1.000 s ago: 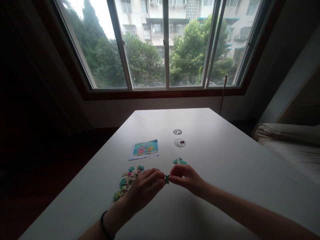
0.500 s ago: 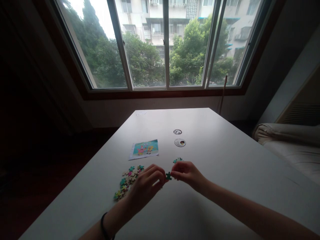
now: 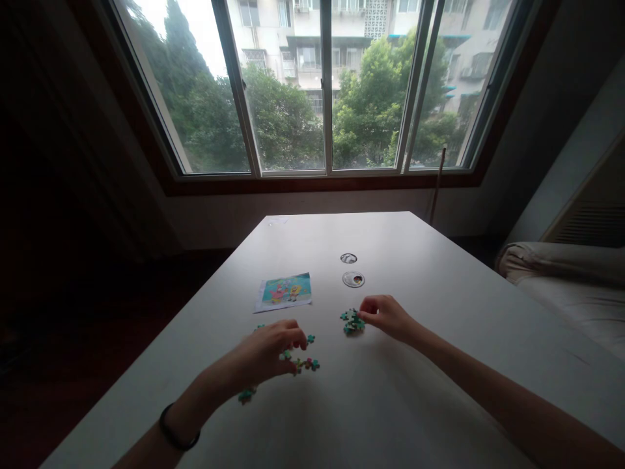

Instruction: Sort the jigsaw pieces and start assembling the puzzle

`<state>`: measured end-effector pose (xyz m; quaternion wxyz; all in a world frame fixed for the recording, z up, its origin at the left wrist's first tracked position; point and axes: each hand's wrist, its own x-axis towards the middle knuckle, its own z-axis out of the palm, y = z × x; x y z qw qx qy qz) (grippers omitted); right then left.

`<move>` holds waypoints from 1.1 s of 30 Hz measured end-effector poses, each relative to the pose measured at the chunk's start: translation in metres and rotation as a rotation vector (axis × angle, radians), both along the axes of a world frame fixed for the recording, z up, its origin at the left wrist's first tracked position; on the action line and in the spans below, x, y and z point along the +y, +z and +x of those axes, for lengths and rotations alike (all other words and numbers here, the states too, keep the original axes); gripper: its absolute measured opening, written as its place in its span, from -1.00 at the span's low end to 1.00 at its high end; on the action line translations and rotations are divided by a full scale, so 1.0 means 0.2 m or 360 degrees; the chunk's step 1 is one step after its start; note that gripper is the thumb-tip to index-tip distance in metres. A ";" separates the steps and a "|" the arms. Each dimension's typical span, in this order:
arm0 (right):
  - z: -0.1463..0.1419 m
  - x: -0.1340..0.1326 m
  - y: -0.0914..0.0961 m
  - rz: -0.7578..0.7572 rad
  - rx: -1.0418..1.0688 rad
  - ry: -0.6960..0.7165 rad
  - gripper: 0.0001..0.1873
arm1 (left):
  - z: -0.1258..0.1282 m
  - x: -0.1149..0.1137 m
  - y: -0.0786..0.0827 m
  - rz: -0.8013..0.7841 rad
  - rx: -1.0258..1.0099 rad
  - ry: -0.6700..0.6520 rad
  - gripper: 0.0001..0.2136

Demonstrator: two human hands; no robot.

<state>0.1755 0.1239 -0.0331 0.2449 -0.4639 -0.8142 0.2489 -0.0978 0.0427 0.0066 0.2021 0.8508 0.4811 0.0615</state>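
Note:
My left hand point(image 3: 266, 352) is over the left pile of jigsaw pieces point(image 3: 305, 363), thumb and fingers apart, covering much of it. Green, yellow and pink pieces show past its fingertips, and a few more by the wrist. At the smaller pile of mostly green jigsaw pieces point(image 3: 352, 324), my right hand point(image 3: 385, 317) has thumb and forefinger pinched on a green piece at the pile's right edge; the fingertips partly hide it. Beyond the left hand lies a picture sheet point(image 3: 287, 291) with cartoon figures on a blue-green ground.
Two round, flat discs point(image 3: 353, 279) lie farther back on the white table point(image 3: 415, 273). A scrap of clear material point(image 3: 277, 221) is near the table's far left corner. A window point(image 3: 293, 117) is behind the table, and a pale sofa point(image 3: 561, 273) stands to the right.
The hands have parted. My right hand has carried the green jigsaw piece to the small pile. My left hand has let go of it, moved left and opened over the larger pile.

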 end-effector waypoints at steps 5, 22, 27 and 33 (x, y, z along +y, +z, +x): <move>0.00 -0.01 -0.02 0.0081 -0.0142 -0.0042 -0.88 | -0.01 -0.01 0.00 -0.0123 0.0169 0.0023 -0.77; -0.07 -0.12 0.03 0.0315 -0.0052 0.0030 -0.90 | 0.02 -0.02 -0.01 -0.0123 0.0154 0.0020 -0.88; -0.09 -0.16 0.05 0.0244 0.0033 0.0115 -0.90 | 0.04 0.02 -0.04 -0.0270 -0.0256 0.0271 -0.93; -0.13 -0.23 0.08 0.0003 0.0241 0.0312 -0.88 | 0.13 0.07 -0.10 -0.0749 -0.1088 0.0647 -0.70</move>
